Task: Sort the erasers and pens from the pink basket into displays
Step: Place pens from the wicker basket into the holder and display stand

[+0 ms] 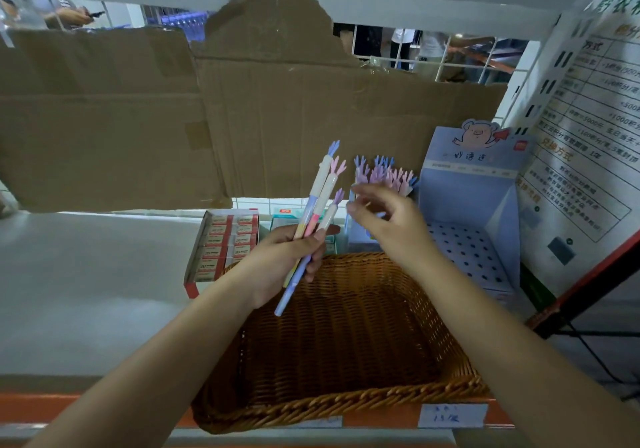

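Three pens (317, 189) with small hand-shaped tops, fanned upward, gripped at the lower barrels by the left hand (287, 257), above the far rim of the woven basket (332, 407). Just beside, the right hand (384, 219), fingers loose and apart, holding nothing, in front of a bunch of standing pens (381, 175). Further left, a box of erasers (225, 243) on the grey shelf (86, 291); at right, a blue stand with holes (474, 250).

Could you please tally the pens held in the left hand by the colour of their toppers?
Blue-topped pen: 1
Pink-topped pen: 1
Purple-topped pen: 1
Total: 3, all gripped in the left hand.
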